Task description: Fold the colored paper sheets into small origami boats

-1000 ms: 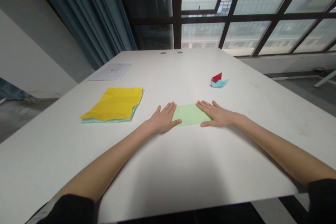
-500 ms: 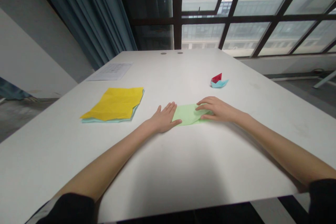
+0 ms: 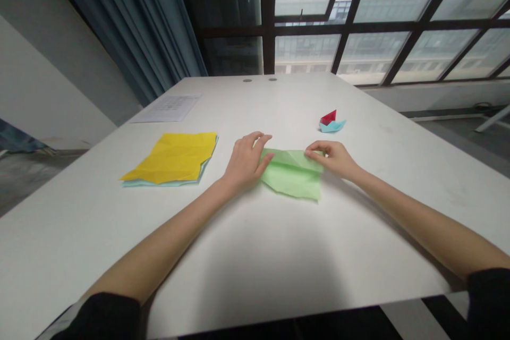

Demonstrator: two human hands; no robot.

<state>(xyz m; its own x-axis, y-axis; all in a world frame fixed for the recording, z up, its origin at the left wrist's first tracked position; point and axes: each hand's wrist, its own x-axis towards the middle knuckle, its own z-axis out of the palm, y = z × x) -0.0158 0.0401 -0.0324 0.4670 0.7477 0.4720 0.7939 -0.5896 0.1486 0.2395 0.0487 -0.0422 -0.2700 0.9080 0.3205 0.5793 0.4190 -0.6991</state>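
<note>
A light green sheet of paper point(image 3: 294, 179) lies partly unfolded in the middle of the white table point(image 3: 279, 255), its near flap spread toward me. My left hand point(image 3: 244, 161) pinches the sheet's left upper corner, fingers curled. My right hand point(image 3: 333, 158) pinches its right upper corner between thumb and fingertips. Both hands hold the far edge slightly off the table.
A yellow sheet point(image 3: 175, 155) lies on a pale blue sheet at the left. A small red and blue folded paper boat point(image 3: 331, 121) sits at the back right. A printed white sheet point(image 3: 167, 108) lies at the far left. Windows and a curtain stand behind.
Both hands went from lying flat on the folded green paper to pinching its corners. The paper has opened out and shifted away from me.
</note>
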